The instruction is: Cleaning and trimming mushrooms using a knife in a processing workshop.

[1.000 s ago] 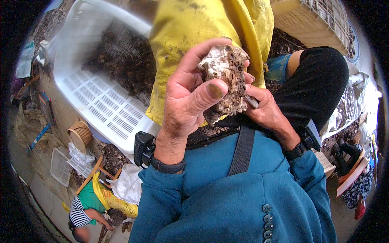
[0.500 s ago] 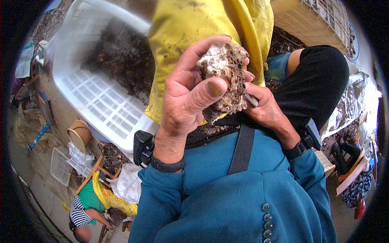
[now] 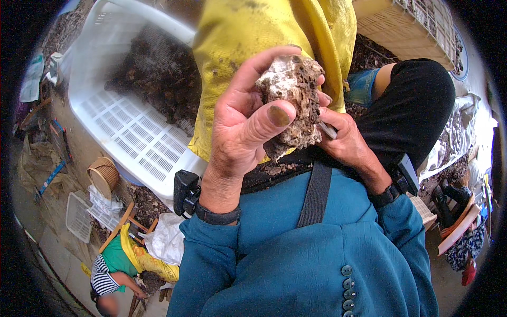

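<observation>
1. The left hand is raised close under the camera and closed around a rough, crusted oyster shell. The thumb lies across the shell's near face and the fingers curl around its top and far side.
2. The shell is held roughly upright, its long axis running from the top of the grip down toward the lap, with the lower end poking out below the thumb.
3. The right hand sits just right of and below the shell, touching its lower right edge. It is closed on a thin grey tool, of which only a short piece shows, lying against the shell; I cannot tell where its tip is.
4. So the shell lies in the left hand, and the right hand meets it from the lower right side.
5. Beneath both hands is a yellow apron over the lap.
6. Farther left, a white slotted plastic crate holds a dark heap of shells.
7. Far lower left, another person in a striped shirt crouches on the ground.
</observation>
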### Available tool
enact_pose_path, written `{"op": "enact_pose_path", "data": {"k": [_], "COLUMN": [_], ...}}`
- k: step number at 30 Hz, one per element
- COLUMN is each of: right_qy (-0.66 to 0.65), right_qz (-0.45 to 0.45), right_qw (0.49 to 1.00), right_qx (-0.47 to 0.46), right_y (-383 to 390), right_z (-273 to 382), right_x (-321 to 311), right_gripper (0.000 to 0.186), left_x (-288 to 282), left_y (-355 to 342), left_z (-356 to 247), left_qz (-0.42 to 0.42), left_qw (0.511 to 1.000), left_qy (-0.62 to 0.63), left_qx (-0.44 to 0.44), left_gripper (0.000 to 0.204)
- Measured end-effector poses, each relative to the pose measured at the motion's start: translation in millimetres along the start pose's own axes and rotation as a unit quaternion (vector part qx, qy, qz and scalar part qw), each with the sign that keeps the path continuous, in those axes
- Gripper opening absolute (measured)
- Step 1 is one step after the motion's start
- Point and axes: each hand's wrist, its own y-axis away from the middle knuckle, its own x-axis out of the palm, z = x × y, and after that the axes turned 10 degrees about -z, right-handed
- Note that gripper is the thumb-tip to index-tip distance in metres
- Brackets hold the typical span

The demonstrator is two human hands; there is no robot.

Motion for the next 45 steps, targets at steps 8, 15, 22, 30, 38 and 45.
{"op": "enact_pose_path", "data": {"k": [8, 15, 22, 30, 38, 45], "right_qy": [0.022, 0.025, 0.018, 0.015, 0.021, 0.014], "right_qz": [0.000, 0.005, 0.003, -0.010, -0.004, -0.008], "right_qw": [1.000, 1.000, 1.000, 1.000, 1.000, 1.000], "right_qx": [-0.016, -0.013, 0.001, -0.018, -0.013, -0.016], "right_y": [-1.1, -1.4, -0.8, -0.3, -0.4, -0.8], "right_z": [1.9, 5.2, 2.1, -0.8, -0.2, 1.8], "right_x": [-1.6, -1.1, -0.6, 0.5, -0.6, 0.9], "right_gripper": [0.040, 0.040, 0.040, 0.040, 0.040, 0.041], "left_x": [0.3, 0.5, -0.6, -1.7, -1.1, -1.4], "left_y": [-0.6, -0.2, -0.2, -0.5, -0.1, -0.3], "left_z": [0.1, -0.8, -0.1, 0.5, -0.2, -0.8], "left_qz": [-0.001, -0.002, 0.007, 0.012, 0.007, 0.002], "left_qw": [1.000, 1.000, 1.000, 1.000, 1.000, 1.000], "left_qy": [0.009, 0.006, 0.014, 0.013, 0.007, 0.004], "left_qx": [-0.006, -0.005, -0.002, -0.003, -0.006, -0.007], "left_gripper": [0.075, 0.075, 0.073, 0.073, 0.074, 0.075]}}
